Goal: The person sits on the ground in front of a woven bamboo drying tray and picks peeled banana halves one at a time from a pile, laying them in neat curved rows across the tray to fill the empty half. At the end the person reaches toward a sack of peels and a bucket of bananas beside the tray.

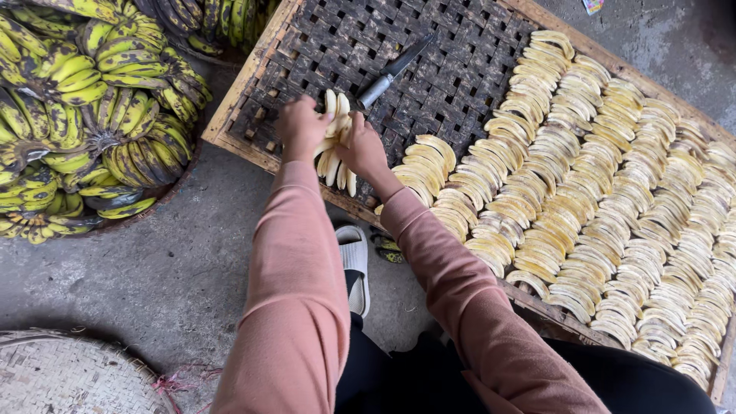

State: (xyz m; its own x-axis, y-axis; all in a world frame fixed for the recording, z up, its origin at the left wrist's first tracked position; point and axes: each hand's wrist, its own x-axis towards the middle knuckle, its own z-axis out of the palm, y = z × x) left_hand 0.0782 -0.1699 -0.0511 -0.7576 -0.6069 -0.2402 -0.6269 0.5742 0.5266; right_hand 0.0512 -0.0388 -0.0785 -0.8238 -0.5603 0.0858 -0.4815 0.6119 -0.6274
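Both arms reach forward in pink sleeves. The left hand (300, 126) and right hand (362, 151) together grasp a bunch of peeled banana slices (336, 146) over the woven tray (429, 84). A knife (395, 69) lies at 1 o'clock; unpeeled bananas (84, 115) at 9 o'clock, on the concrete floor (192, 268).

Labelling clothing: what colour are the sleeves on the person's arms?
Dusty pink sleeves, plain, no pattern. Head view shows them best.

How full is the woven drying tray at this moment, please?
Partly full. The woven tray carries overlapping banana slices across its right side, while the dark weave near the knife lies bare.
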